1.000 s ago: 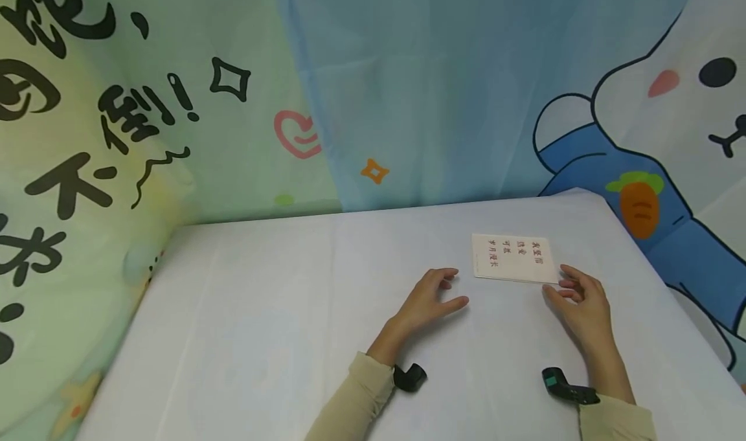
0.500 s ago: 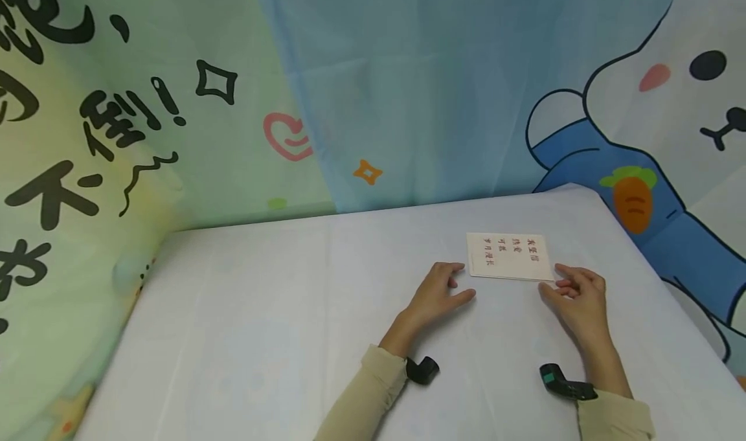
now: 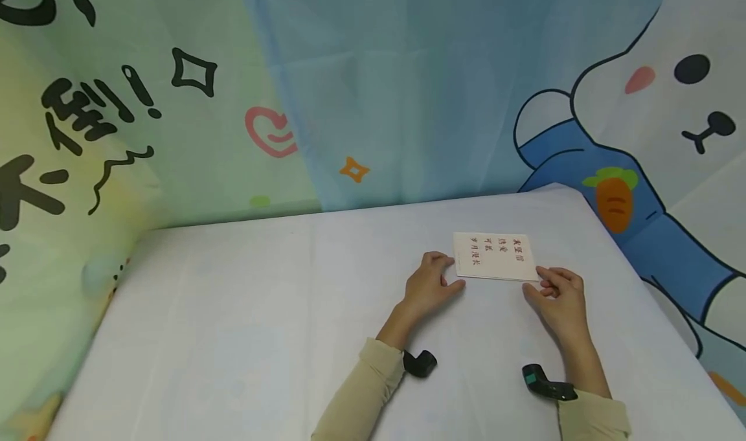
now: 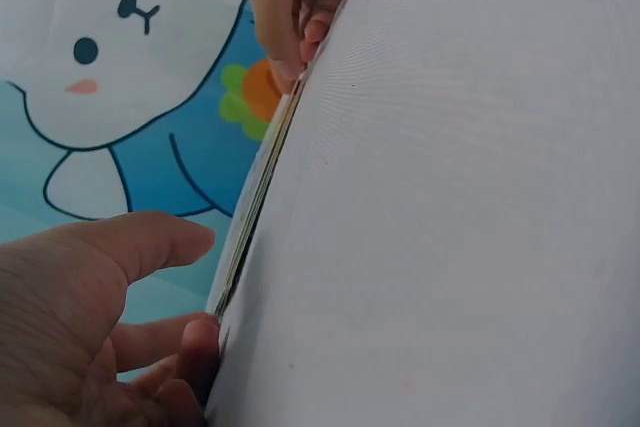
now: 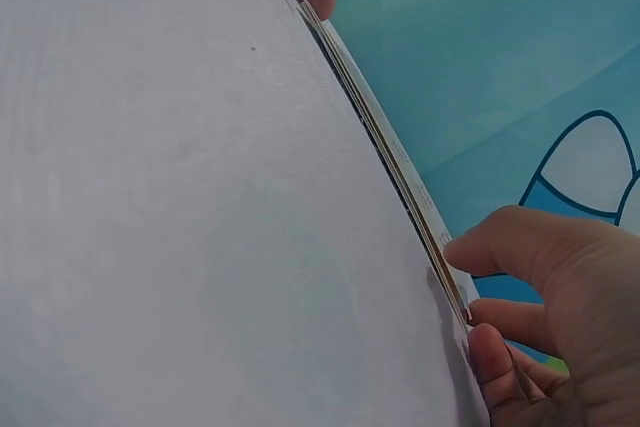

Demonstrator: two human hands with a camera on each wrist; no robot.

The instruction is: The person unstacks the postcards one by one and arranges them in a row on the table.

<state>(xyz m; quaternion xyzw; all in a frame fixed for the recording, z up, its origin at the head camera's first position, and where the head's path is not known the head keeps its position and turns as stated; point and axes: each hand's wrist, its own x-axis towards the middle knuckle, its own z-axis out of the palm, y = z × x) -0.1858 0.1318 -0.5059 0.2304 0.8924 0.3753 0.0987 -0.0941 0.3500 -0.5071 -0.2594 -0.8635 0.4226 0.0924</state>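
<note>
A cream booklet (image 3: 495, 266) with columns of red-brown characters lies flat on the white-covered table in the head view. Its layered page edge (image 4: 258, 195) shows side-on in the left wrist view. At its left end is my left hand (image 3: 428, 287), thumb and index finger spread, the index fingertip right at the edge. My right hand (image 3: 561, 304) is at the near right corner, its relaxed thumb and index finger on either side of that corner. In the right wrist view the right hand's fingers (image 5: 490, 347) sit low beside the booklet's end, close over the cloth.
The white tablecloth (image 3: 233, 324) spreads widely left of the hands. Behind the table hangs a printed curtain (image 3: 419, 91) with a cartoon animal in blue. Black wrist cameras (image 3: 421, 363) sit at both sleeve cuffs.
My left hand has moved right, up to the booklet's left end. The right hand has come slightly closer to its corner. The head view has shifted, and the booklet lies as before.
</note>
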